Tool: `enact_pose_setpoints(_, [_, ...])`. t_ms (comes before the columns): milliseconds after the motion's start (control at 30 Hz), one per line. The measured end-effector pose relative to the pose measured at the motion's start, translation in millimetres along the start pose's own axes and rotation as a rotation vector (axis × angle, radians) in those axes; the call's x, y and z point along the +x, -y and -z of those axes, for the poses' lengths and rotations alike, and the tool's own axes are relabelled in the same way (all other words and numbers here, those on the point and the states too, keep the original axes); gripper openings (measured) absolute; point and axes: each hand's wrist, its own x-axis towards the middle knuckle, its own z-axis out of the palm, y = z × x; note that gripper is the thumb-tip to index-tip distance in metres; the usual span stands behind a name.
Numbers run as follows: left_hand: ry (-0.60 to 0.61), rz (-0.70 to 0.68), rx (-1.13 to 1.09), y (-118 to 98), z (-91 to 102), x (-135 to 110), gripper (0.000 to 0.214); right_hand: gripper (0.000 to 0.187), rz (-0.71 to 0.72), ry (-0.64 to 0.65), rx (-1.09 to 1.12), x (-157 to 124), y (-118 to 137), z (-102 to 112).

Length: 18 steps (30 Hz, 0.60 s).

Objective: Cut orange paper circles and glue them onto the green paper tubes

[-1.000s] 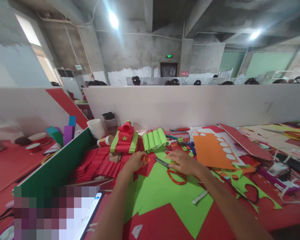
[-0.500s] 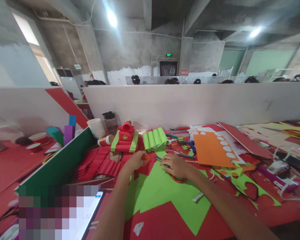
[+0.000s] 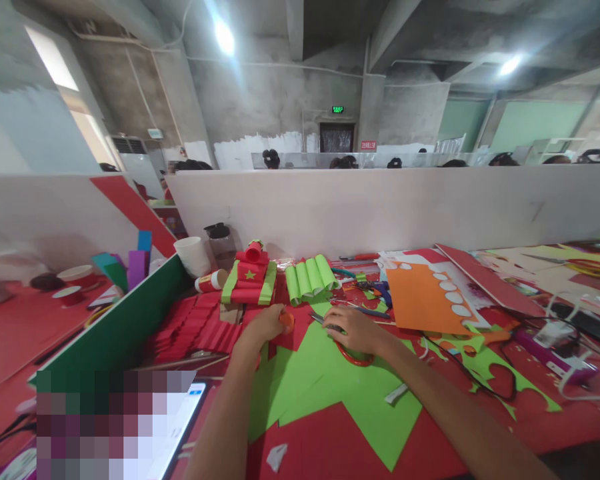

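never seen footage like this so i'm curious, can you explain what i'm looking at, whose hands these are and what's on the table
There is no machine here: these are a person's bare hands, seen by one camera worn on that person's head, looking forward and down.

The left hand has a small orange piece at its fingertips. The right hand is over orange-handled scissors; its fingers hide how firmly they are held.

Beneath lies a green paper sheet on the red table. Beyond the hands are light-green paper rolls and a red paper model with a star. Pleated red paper lies to the left, and orange paper with round cutouts to the right.
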Motion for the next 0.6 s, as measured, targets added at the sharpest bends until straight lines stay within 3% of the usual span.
enact_pose_setpoints(133, [0.017,-0.026,-0.015,1,-2.0,3,0.021,0.022,-0.012,-0.006,0.009,0,0,1])
enact_pose_setpoints(233, [0.01,-0.105,-0.168,-2,-1.4,5,0.022,0.021,-0.067,-0.038,0.079,1,2,3])
enact_pose_setpoints(400, [0.151,-0.335,-0.596,-31,-3.0,-1,0.031,0.032,-0.297,-0.158,0.46,5,10,4])
enact_pose_setpoints(500, [0.191,-0.405,-0.669,-50,-11.5,-4,0.037,0.035,-0.357,-0.156,0.732,8,9,1])
enact_pose_setpoints(600, [0.11,-0.437,-0.65,-60,-22.3,-3,0.032,0.03,-0.412,-0.174,0.854,8,1,-5])
